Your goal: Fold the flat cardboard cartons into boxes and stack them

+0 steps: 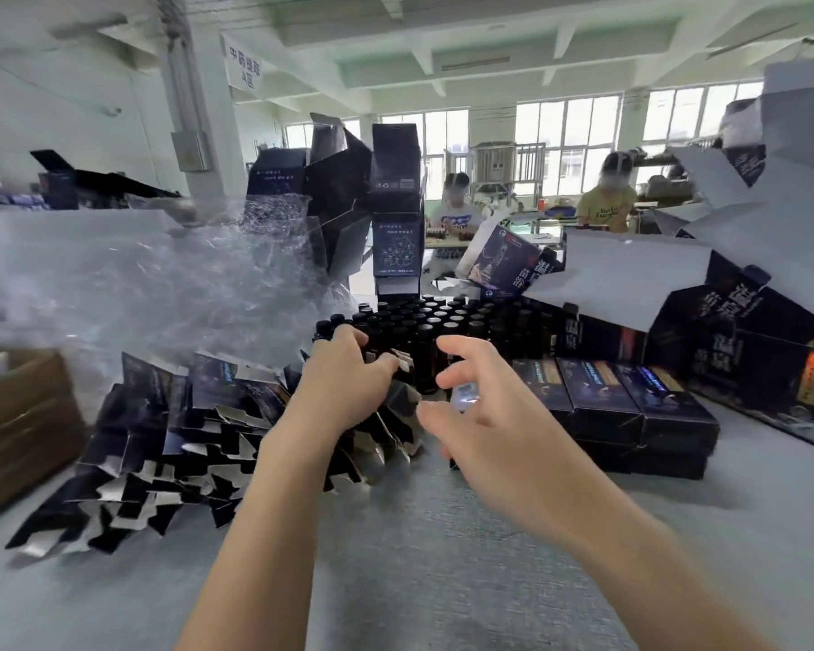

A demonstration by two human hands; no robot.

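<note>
Many flat cartons (pixel 170 444) lie fanned on the grey table (pixel 442 556), left of centre; left hand (pixel 348 382) curls its fingers over the pile's right end, gripping it; right hand (pixel 471 415) hovers just beside, fingers spread, holding nothing; folded boxes (pixel 630 406) sit stacked at right; dark bottles (pixel 424 321) stand behind the hands.

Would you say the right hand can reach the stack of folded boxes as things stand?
Probably yes: the right hand hovers open beside the stack of folded boxes, with nothing visible between them.
</note>
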